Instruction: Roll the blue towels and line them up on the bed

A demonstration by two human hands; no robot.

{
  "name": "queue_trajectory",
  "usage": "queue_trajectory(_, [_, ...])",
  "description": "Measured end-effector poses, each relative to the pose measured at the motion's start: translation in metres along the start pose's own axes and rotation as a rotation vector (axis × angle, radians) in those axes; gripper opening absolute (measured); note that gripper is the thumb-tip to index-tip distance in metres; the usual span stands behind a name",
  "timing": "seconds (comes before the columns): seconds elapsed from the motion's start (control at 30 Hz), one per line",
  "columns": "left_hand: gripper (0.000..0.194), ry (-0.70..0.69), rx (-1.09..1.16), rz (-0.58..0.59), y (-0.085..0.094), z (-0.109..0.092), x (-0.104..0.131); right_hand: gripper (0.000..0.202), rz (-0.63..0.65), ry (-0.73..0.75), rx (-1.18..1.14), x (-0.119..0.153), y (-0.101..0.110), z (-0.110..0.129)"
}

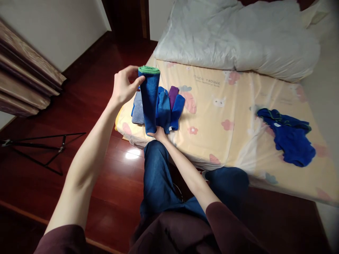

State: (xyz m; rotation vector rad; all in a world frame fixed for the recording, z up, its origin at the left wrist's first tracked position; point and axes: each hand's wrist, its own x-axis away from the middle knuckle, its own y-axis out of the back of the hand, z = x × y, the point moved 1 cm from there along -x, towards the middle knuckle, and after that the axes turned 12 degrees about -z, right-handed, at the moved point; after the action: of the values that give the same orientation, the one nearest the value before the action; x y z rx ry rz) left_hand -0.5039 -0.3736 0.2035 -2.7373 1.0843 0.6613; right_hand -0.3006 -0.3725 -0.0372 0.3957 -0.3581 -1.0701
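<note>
A rolled blue towel [150,98] with a green edge stands upright between my two hands. My left hand [126,84] pinches its top end, thumb on the near side. Low down, my right hand [158,133] grips the bottom end. Behind the roll, at the bed's left end, lie other rolled cloths: a grey one [137,112], a blue one [164,109], a purple one [173,96] and another blue roll [177,112]. The held roll partly hides them. Far to the right lies a crumpled blue towel [293,139] with green edging.
The bed [206,130] wears a pale yellow patterned sheet, with a white quilt [233,38] heaped along its far side. On the left stand a black tripod's legs [47,151] on the dark red floor, near a curtain [23,77]. My knees [156,158] are against the bed's front edge.
</note>
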Motion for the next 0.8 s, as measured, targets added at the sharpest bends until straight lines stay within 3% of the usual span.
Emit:
queue_trajectory(0.1, [0.067, -0.239, -0.169, -0.054, -0.011, -0.016, 0.007, 0.064, -0.067, -0.070, -0.140, 0.028, 0.015, -0.007])
queue_trajectory(0.2, [0.056, -0.453, -0.325, 0.017, -0.028, -0.028, 0.045, 0.064, -0.204, -0.072, -0.242, 0.079, 0.047, -0.028])
queue_trajectory(0.3, [0.038, -0.569, -0.431, 0.306, -0.052, -0.022, 0.112, 0.039, -0.225, -0.064, -0.279, 0.144, 0.092, -0.064])
queue_trajectory(0.4, [0.030, -0.539, -0.495, 0.640, -0.072, 0.000, 0.187, 0.026, -0.145, -0.122, -0.225, 0.209, 0.147, -0.106])
queue_trajectory(0.47, [0.033, -0.471, -0.549, 0.771, -0.075, 0.015, 0.230, 0.022, -0.147, -0.181, -0.206, 0.246, 0.187, -0.132])
queue_trajectory(0.53, [0.034, -0.423, -0.585, 0.825, -0.070, 0.027, 0.265, 0.022, -0.234, -0.240, -0.190, 0.276, 0.230, -0.151])
queue_trajectory(0.6, [0.035, -0.357, -0.601, 0.776, -0.059, 0.038, 0.292, 0.029, -0.391, -0.291, -0.206, 0.296, 0.274, -0.166])
queue_trajectory(0.67, [0.035, -0.322, -0.590, 0.647, -0.049, 0.047, 0.311, 0.037, -0.576, -0.321, -0.224, 0.306, 0.317, -0.181])
queue_trajectory(0.8, [0.055, -0.209, -0.560, 0.379, -0.046, 0.043, 0.334, 0.044, -0.932, -0.332, -0.088, 0.303, 0.396, -0.224])
